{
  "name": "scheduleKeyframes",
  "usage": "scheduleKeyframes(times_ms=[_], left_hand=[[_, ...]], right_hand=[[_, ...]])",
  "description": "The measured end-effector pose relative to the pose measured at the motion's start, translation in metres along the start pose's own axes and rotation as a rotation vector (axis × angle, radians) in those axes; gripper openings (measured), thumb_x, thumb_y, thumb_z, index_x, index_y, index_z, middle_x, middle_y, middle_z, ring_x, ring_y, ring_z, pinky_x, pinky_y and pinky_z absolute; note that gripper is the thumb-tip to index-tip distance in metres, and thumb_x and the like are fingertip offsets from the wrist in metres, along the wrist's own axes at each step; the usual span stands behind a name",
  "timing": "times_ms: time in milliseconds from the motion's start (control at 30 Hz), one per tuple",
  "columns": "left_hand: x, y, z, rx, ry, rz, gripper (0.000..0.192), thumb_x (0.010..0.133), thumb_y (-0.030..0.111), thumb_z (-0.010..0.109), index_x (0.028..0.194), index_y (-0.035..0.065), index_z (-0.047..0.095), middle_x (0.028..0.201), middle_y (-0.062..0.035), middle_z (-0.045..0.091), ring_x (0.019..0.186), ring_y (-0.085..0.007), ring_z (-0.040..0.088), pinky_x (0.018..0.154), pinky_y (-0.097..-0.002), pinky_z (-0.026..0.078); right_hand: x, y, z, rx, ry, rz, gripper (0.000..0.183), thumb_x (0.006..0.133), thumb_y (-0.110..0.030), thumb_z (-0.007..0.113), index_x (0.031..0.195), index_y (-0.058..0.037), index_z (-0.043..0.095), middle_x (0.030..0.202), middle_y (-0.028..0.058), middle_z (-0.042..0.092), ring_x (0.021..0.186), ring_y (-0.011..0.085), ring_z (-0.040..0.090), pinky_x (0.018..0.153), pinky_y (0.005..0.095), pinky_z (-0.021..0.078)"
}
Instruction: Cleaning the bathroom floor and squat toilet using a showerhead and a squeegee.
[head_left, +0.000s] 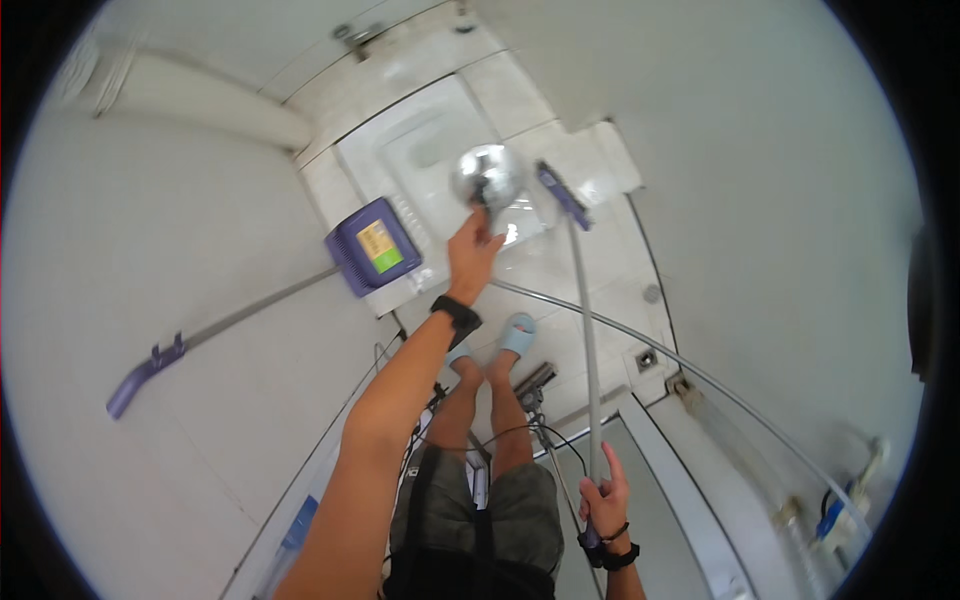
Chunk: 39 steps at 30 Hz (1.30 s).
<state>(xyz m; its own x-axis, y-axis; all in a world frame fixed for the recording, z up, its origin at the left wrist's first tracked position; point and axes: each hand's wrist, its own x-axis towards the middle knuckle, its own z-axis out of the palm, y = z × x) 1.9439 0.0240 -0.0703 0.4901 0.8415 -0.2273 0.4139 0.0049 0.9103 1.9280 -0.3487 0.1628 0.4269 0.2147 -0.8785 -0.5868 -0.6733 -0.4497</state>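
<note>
My left hand grips the handle of a round chrome shower head, which is over the front part of a white squat toilet. From this hand a metal shower hose runs down to the right. My right hand holds the grey pole of a broom near its lower end in the picture. The broom's purple head is at the floor, right of the toilet. A purple dustpan with a grey handle leans at the toilet's left side.
A floor drain lies at the right, near a doorway sill. A pipe crosses the upper left wall, and a metal tap juts from the far wall. My feet stand in light blue slippers. A squeegee-like tool is beside my right leg.
</note>
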Motion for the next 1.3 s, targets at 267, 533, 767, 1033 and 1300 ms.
scheduleKeyframes(times_ms=[267,533,767,1033,1300], left_hand=[[-0.054,0.012,0.010,-0.154,-0.119,-0.101,0.024,0.082,0.000,0.073,0.086,0.0007,0.049,0.080,-0.0057,0.056,0.106,-0.0192,0.064,0.076,-0.0264,0.048],[-0.107,0.063,0.035,-0.122,-0.312,0.006,0.023,0.084,0.001,0.072,0.088,0.0002,0.050,0.075,-0.0034,0.052,0.105,-0.0197,0.063,0.076,-0.0267,0.047],[-0.124,0.092,0.047,-0.118,-0.415,0.005,0.023,0.084,0.002,0.072,0.091,0.0005,0.050,0.075,-0.0041,0.053,0.104,-0.0212,0.063,0.081,-0.0305,0.048],[-0.128,0.137,0.031,-0.287,-0.476,0.205,0.020,0.085,-0.002,0.068,0.096,-0.0014,0.051,0.095,-0.0124,0.063,0.101,-0.0206,0.062,0.088,-0.0302,0.045],[-0.123,0.247,0.028,-0.131,-0.750,0.353,0.020,0.085,-0.002,0.068,0.094,-0.0012,0.050,0.110,-0.0165,0.064,0.108,-0.0225,0.061,0.090,-0.0320,0.046]], right_hand=[[-0.050,-0.085,-0.029,0.849,-0.281,0.042,0.061,0.096,-0.010,0.052,0.149,-0.0161,0.023,0.068,0.0023,0.041,0.049,0.0106,0.046,0.041,0.0264,0.0405],[-0.050,-0.115,-0.056,0.892,-0.224,-0.621,0.037,0.095,-0.029,0.048,0.117,0.0013,0.048,0.082,0.0171,0.059,0.060,0.0269,0.059,0.053,0.0375,0.0501],[-0.017,-0.162,-0.108,0.531,0.334,-0.878,0.028,0.098,-0.034,0.052,0.095,-0.0078,0.042,0.070,0.0124,0.063,0.067,0.0273,0.067,0.078,0.0410,0.0518],[-0.116,-0.161,-0.215,1.229,0.696,-0.959,0.035,0.090,-0.043,0.066,0.091,-0.0144,0.046,0.057,-0.0030,0.050,0.052,0.0137,0.059,0.056,0.0290,0.0521],[-0.200,-0.147,-0.338,1.691,0.727,-1.124,0.037,0.083,-0.054,0.070,0.088,-0.0217,0.054,0.063,-0.0080,0.040,0.054,0.0047,0.044,0.047,0.0217,0.0346]])
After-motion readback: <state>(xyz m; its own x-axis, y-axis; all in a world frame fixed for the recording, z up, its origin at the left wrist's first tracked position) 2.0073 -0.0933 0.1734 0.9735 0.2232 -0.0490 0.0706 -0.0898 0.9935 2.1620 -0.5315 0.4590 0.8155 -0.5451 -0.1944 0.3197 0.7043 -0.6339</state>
